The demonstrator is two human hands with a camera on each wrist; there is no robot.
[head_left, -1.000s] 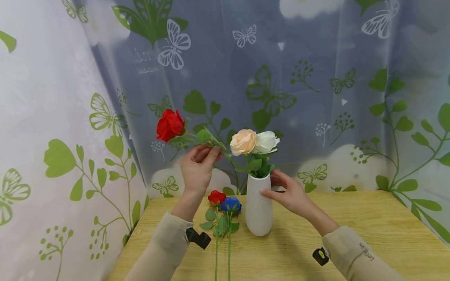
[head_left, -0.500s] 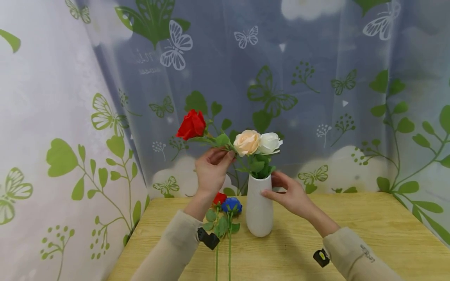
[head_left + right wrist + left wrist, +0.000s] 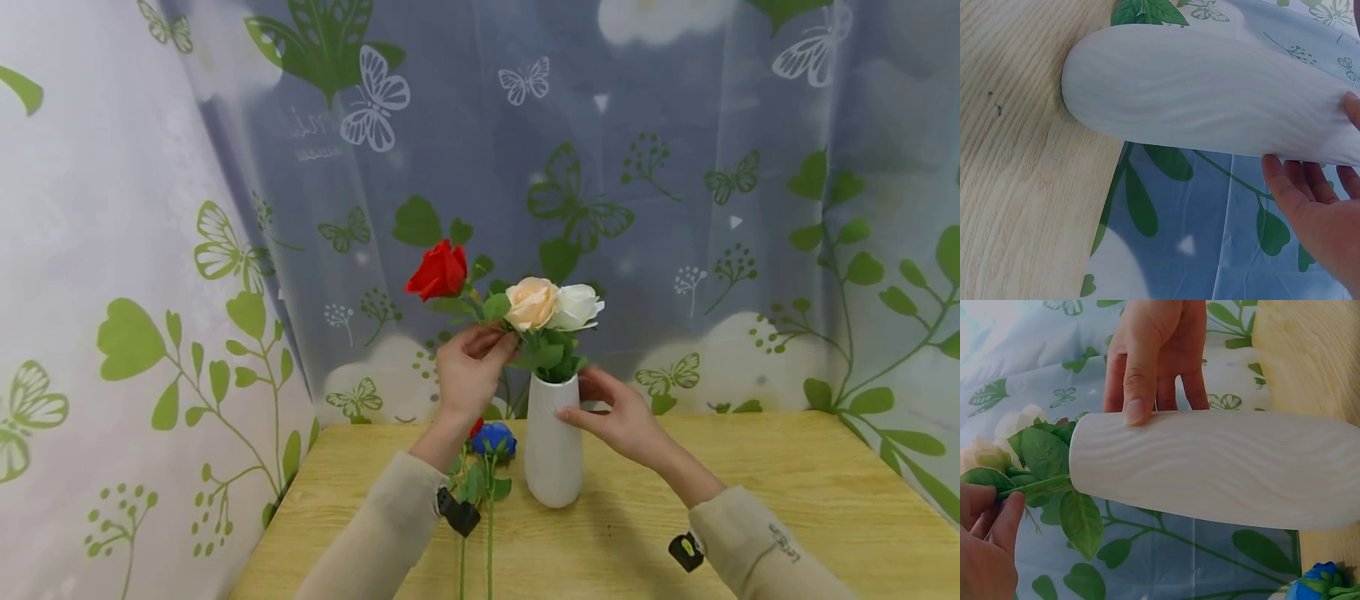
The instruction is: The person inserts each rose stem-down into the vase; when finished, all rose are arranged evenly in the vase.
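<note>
My left hand (image 3: 468, 375) pinches the green stem (image 3: 1041, 485) of a red rose (image 3: 438, 272) between thumb and fingers. The bloom leans left, and the stem's lower end passes into the mouth of a white wavy-textured vase (image 3: 553, 450). With thumb on the front and fingers behind, my right hand (image 3: 622, 417) holds the upright vase near its top. A peach rose (image 3: 531, 303) and a white rose (image 3: 576, 307) stand in it, their leaves (image 3: 1044, 453) crowding the rim. How deep the red rose's stem sits is hidden by the vase.
Left of the vase, a blue rose (image 3: 494, 439) and a second, smaller red rose (image 3: 477, 427) lie on the wooden table (image 3: 750, 500), stems toward me. My left forearm partly covers them. A patterned curtain (image 3: 465, 125) hangs behind the table.
My left hand has moved right toward the vase, bringing the red rose close beside the peach one. The left forearm now covers more of the lying red rose. My right hand keeps its hold.
</note>
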